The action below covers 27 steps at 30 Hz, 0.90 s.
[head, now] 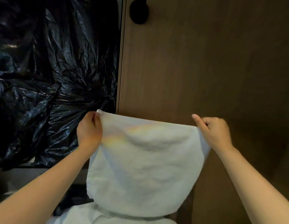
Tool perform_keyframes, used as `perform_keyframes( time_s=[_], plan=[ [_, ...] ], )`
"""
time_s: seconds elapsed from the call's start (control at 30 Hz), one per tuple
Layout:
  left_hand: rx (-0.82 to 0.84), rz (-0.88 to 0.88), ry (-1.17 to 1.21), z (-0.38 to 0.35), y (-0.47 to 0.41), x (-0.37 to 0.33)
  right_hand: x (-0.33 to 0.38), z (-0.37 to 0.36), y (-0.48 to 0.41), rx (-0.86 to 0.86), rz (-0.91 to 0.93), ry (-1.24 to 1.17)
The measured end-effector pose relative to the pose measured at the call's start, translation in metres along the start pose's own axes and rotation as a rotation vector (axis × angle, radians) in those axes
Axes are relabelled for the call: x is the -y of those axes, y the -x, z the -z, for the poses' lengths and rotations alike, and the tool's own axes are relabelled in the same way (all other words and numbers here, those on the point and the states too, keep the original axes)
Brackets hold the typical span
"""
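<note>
A white terry towel hangs spread out in front of me, its top edge stretched level between both hands. My left hand pinches the towel's upper left corner, fingers curled round the fabric. The upper right corner is pinched by my right hand, thumb pointing up and to the left. The towel's lower part drapes down toward more white cloth at the bottom of the view.
A large crumpled black plastic bag fills the left half. A brown wooden panel stands upright on the right, with a round black knob near its top left. A grey ledge lies below the bag.
</note>
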<state>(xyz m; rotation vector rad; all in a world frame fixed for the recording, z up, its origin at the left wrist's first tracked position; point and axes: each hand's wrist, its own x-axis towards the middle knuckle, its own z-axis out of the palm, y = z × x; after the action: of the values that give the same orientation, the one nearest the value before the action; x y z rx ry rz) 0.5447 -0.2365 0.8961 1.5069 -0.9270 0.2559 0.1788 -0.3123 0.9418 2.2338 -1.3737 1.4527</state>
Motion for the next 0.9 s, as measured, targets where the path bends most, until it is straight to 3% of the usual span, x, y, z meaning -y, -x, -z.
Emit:
perform_keyframes(
  time_s=[0.17, 0.43, 0.53, 0.63, 0.77, 0.9],
  plan=[
    [-0.032, -0.128, 0.042, 0.007, -0.012, -0.013, 0.005, 0.01, -0.016, -0.079, 0.05, 0.038],
    [-0.065, -0.115, 0.06, 0.01, -0.012, -0.012, -0.002, -0.003, -0.014, -0.082, 0.067, 0.024],
    [-0.037, -0.066, 0.094, 0.012, -0.009, -0.019, -0.004, -0.006, -0.01, -0.027, 0.078, 0.203],
    [0.096, -0.116, 0.132, 0.013, 0.009, -0.03, 0.001, -0.015, 0.005, 0.049, 0.056, 0.334],
    [0.336, -0.213, 0.173, 0.007, 0.051, -0.044, 0.028, -0.04, 0.043, 0.156, 0.025, -0.035],
    [0.455, -0.227, 0.221, 0.001, 0.085, -0.043, 0.054, -0.06, 0.085, 0.254, -0.061, -0.392]
  ],
)
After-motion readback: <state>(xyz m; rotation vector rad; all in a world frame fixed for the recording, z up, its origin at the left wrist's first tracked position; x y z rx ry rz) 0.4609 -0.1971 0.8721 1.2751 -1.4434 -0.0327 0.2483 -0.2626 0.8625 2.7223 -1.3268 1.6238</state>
